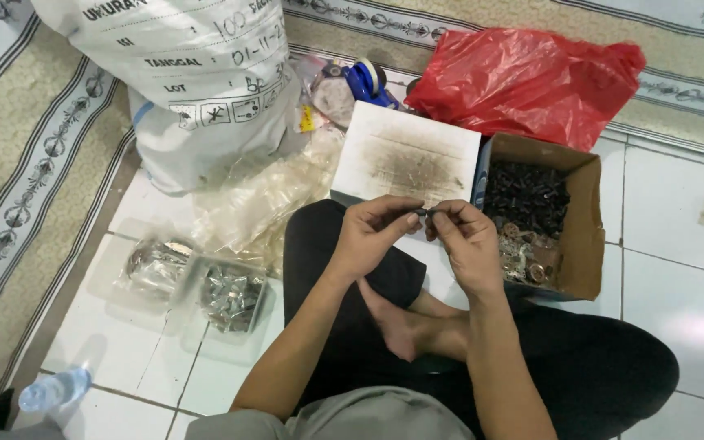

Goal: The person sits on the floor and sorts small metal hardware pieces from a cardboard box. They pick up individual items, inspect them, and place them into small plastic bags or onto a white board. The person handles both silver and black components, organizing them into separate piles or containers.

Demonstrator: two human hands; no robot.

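Head view: left hand and right hand both pinching one small dark part between fingertips, just beside open cardboard box on tiled floor

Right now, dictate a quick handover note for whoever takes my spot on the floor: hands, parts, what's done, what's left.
Left hand and right hand meet in front of the body, fingertips pinching a small dark part between them.
The cardboard box to the right holds black parts at the back and metal pieces at the front.
The white lid lies just ahead.
Two clear bags of metal pieces rest on the tiles to the left.
Finished count cannot be told; many loose parts are left in the box.
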